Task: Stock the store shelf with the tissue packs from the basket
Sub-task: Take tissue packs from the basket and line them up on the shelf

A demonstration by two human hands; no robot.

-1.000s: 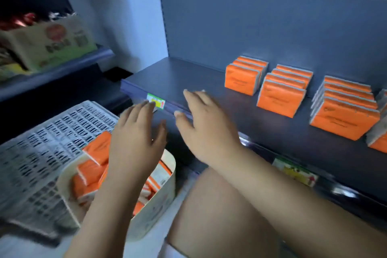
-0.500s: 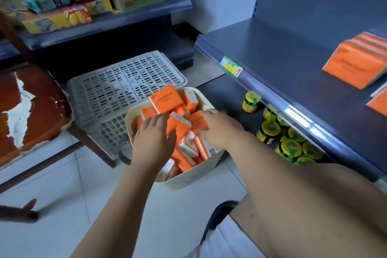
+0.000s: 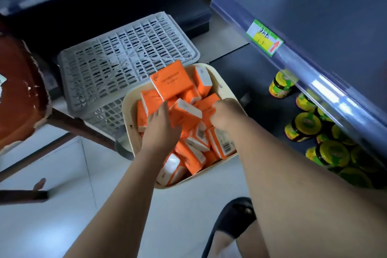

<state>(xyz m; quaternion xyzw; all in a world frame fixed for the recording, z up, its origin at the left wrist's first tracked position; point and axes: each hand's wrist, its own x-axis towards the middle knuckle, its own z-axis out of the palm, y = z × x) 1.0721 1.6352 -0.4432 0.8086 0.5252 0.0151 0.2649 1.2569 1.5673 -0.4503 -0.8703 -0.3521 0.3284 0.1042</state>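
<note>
tissue packs [image 3: 171,84] sit heaped in the basket [image 3: 128,115] on the floor [image 3: 52,174], left of the shelf [image 3: 314,16]. left hand [image 3: 160,130] lies wide on them; right hand [image 3: 225,113] curls in, hold unclear. a loose grab could spill some

Bare forearms [image 3: 125,184] and one black slipper [image 3: 234,220].
The slipper is rounded and matte, covering a foot near the basket [image 3: 125,111].

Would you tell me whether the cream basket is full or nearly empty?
Nearly full: jumbled orange tissue packs fill the basket up to its rim, hiding its floor.
</note>
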